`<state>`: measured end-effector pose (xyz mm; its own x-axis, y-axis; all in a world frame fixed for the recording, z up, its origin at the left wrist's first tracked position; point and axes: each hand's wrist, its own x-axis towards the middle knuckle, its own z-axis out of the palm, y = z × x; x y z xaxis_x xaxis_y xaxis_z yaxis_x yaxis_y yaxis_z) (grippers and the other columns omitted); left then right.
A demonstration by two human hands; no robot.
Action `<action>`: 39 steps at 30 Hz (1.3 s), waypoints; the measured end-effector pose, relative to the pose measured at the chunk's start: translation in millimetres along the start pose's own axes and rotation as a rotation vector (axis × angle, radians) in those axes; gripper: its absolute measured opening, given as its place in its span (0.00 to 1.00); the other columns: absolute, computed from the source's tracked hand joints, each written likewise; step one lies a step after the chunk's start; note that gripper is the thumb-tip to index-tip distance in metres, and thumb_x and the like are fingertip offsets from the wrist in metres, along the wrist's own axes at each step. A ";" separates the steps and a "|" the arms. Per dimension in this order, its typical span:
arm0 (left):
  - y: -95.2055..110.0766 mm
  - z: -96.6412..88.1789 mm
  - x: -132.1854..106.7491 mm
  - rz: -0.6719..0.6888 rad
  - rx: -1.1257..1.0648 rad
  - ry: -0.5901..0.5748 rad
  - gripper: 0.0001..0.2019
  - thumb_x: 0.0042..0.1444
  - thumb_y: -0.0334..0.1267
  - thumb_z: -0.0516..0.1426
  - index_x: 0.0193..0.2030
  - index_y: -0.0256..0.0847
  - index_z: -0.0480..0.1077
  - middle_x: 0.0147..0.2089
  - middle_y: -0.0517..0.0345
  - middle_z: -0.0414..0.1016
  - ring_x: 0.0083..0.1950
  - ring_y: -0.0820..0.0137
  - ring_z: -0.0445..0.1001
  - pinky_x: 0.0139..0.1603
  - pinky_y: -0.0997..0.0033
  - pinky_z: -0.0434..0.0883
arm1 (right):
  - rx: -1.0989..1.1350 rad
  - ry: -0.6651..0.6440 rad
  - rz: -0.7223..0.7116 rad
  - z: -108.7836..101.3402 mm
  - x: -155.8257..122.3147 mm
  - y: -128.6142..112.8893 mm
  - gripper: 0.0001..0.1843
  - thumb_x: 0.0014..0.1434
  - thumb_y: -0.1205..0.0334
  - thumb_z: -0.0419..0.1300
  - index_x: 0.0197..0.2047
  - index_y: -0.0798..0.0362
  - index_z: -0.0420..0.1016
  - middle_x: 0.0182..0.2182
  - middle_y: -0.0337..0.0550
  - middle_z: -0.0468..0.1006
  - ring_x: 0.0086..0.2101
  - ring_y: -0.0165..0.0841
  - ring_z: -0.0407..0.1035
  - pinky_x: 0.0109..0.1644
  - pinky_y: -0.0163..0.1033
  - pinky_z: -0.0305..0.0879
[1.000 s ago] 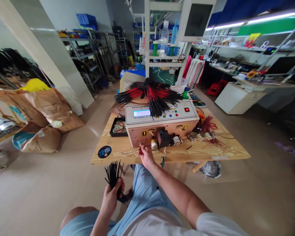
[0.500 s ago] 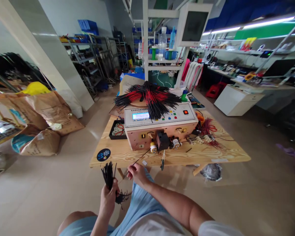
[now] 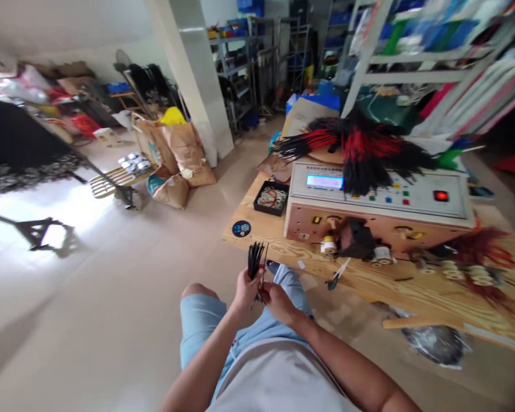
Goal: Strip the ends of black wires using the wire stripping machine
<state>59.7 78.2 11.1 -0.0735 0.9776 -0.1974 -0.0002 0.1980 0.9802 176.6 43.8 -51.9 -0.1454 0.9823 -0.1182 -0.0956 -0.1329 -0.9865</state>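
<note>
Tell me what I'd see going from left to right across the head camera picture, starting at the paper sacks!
brown paper sacks → left hand gripping black wires → right hand → tan benchtop machine → tangle of red wires

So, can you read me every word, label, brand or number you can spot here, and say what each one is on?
No text here can be read for certain.
Lit display on the benchtop machine: too small to read.
Labels on the machine's control panel: too small to read.
Round black sticker on the table: too small to read.
Printing on the brown paper sacks: too blurred to read.
</note>
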 end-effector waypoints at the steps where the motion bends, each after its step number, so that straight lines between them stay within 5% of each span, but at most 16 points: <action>1: 1.6 -1.1 -2.1 0.003 -0.003 -0.002 0.23 0.48 0.57 0.66 0.36 0.35 0.77 0.25 0.55 0.73 0.21 0.75 0.62 0.21 0.74 0.60 | -0.091 -0.034 -0.036 2.4 -4.5 0.6 0.06 0.52 0.71 0.63 0.28 0.51 0.77 0.26 0.40 0.76 0.30 0.35 0.66 0.35 0.36 0.56; 5: 3.9 -6.4 -9.4 -0.007 0.001 -0.037 0.24 0.49 0.58 0.65 0.36 0.34 0.76 0.27 0.53 0.75 0.22 0.74 0.63 0.22 0.73 0.60 | -0.310 -0.147 -0.114 7.2 -16.7 4.7 0.10 0.55 0.73 0.56 0.30 0.50 0.77 0.25 0.39 0.75 0.28 0.34 0.66 0.34 0.36 0.55; 10: -2.5 -14.5 -12.3 -0.033 0.050 -0.093 0.25 0.49 0.59 0.65 0.30 0.34 0.75 0.21 0.59 0.67 0.21 0.75 0.61 0.22 0.74 0.58 | -0.257 -0.219 -0.106 -10.4 -6.5 9.1 0.09 0.52 0.73 0.57 0.30 0.52 0.76 0.25 0.38 0.74 0.27 0.32 0.66 0.31 0.35 0.58; 12: -7.3 -18.7 -13.2 -0.051 0.051 -0.073 0.26 0.50 0.62 0.63 0.28 0.35 0.73 0.20 0.60 0.65 0.21 0.75 0.60 0.21 0.74 0.57 | -0.123 -0.094 -0.011 -28.4 8.0 4.9 0.08 0.51 0.68 0.61 0.37 0.53 0.77 0.27 0.38 0.75 0.26 0.32 0.67 0.29 0.35 0.61; 15: -13.4 -24.9 -15.3 -0.072 0.013 -0.035 0.27 0.51 0.64 0.61 0.27 0.37 0.71 0.20 0.60 0.66 0.21 0.75 0.60 0.21 0.75 0.56 | 0.219 0.277 0.108 -61.5 34.5 -12.4 0.23 0.47 0.59 0.70 0.47 0.52 0.73 0.29 0.37 0.76 0.26 0.31 0.69 0.27 0.35 0.64; 17: -15.0 -27.4 -16.7 -0.075 -0.015 -0.022 0.27 0.50 0.65 0.61 0.28 0.38 0.70 0.19 0.62 0.65 0.20 0.76 0.60 0.21 0.75 0.56 | 0.456 0.403 0.093 -80.5 49.8 -28.0 0.30 0.44 0.56 0.74 0.49 0.51 0.71 0.31 0.36 0.75 0.27 0.30 0.69 0.28 0.34 0.65; 20: -13.8 -27.9 -17.6 -0.081 -0.069 -0.007 0.27 0.49 0.66 0.63 0.28 0.39 0.69 0.17 0.64 0.63 0.19 0.76 0.59 0.21 0.76 0.56 | 0.641 0.407 0.010 -93.9 64.6 -47.7 0.31 0.43 0.54 0.76 0.49 0.50 0.72 0.29 0.33 0.73 0.26 0.27 0.67 0.29 0.32 0.64; 25: -9.5 -29.0 -16.4 -0.120 -0.196 -0.040 0.27 0.49 0.65 0.63 0.29 0.41 0.65 0.17 0.65 0.64 0.17 0.75 0.62 0.21 0.74 0.61 | 0.644 0.486 -0.058 -86.7 75.4 -56.1 0.28 0.48 0.44 0.73 0.46 0.52 0.75 0.26 0.33 0.71 0.25 0.26 0.64 0.27 0.32 0.61; 32: -16.0 -38.2 -16.2 -0.141 -0.327 -0.036 0.27 0.49 0.64 0.64 0.31 0.42 0.63 0.20 0.70 0.59 0.18 0.79 0.56 0.19 0.76 0.58 | 0.670 0.552 -0.078 -92.0 83.2 -43.2 0.29 0.50 0.37 0.69 0.43 0.53 0.76 0.25 0.35 0.72 0.23 0.26 0.64 0.25 0.32 0.62; 39: -22.5 -38.3 -14.2 -0.129 -0.329 -0.010 0.28 0.46 0.64 0.66 0.34 0.41 0.65 0.20 0.70 0.59 0.18 0.79 0.55 0.19 0.76 0.56 | 0.560 0.558 -0.047 -89.6 94.7 -20.0 0.25 0.46 0.44 0.73 0.42 0.52 0.78 0.26 0.35 0.74 0.22 0.26 0.66 0.23 0.30 0.64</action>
<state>22.6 57.1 -7.6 -0.0422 0.9469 -0.3187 -0.3303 0.2879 0.8989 253.0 151.3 -53.4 0.3724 0.8898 -0.2638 -0.5924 0.0091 -0.8056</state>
